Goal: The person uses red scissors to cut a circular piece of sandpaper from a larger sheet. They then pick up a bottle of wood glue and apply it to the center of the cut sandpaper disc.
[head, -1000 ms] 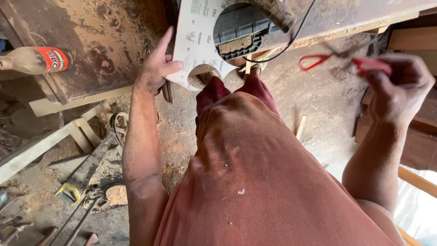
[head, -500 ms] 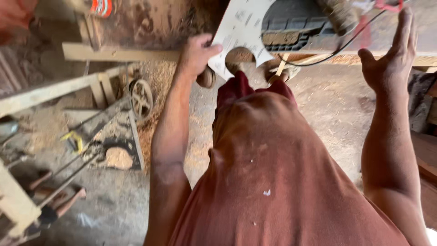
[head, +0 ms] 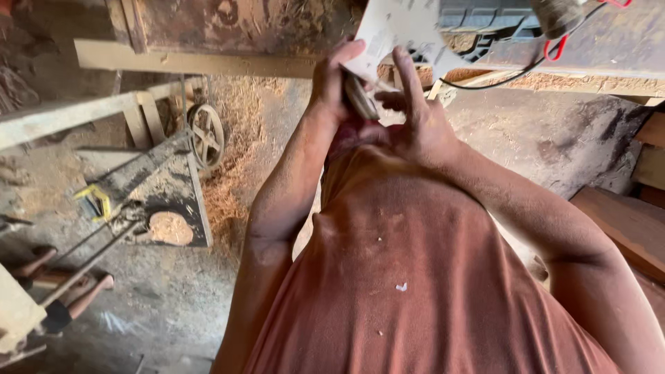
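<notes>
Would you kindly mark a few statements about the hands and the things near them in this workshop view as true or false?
1. Both hands meet at a round disc. True: the left hand grips the disc and the right hand touches it.
2. The white sheet lies on the floor. False: it is up at the bench edge, above the hands.
3. A spoked wheel stands to the left. True.
4. The shirt is blue. False: it is reddish brown.

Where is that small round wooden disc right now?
In the head view, the round wooden disc sits top centre, gripped in the left hand, with the right hand touching it, just below the white sheet at the workbench edge.
</notes>
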